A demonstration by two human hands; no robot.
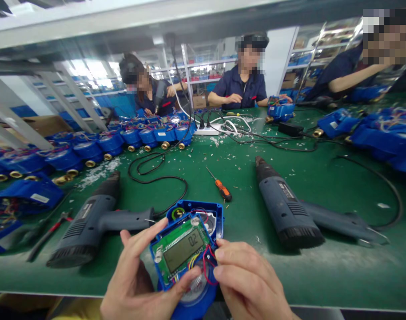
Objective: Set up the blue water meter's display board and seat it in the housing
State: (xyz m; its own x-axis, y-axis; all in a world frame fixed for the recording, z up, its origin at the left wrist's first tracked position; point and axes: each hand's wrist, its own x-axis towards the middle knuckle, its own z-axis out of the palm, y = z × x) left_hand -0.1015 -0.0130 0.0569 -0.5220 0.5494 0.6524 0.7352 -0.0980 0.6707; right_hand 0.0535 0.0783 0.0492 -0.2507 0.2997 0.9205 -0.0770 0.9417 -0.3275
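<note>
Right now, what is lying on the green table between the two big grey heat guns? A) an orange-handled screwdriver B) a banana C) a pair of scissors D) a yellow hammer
A: an orange-handled screwdriver lies on the green table, between the left heat gun and the right heat gun.

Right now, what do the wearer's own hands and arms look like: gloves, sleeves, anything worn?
Both bare: no gloves, rings or watch visible on the left hand or right hand. Nails are short and unpainted. No sleeve shows at either wrist before the picture's edge. A yellow patch below the left hand may be clothing; unclear.
</note>
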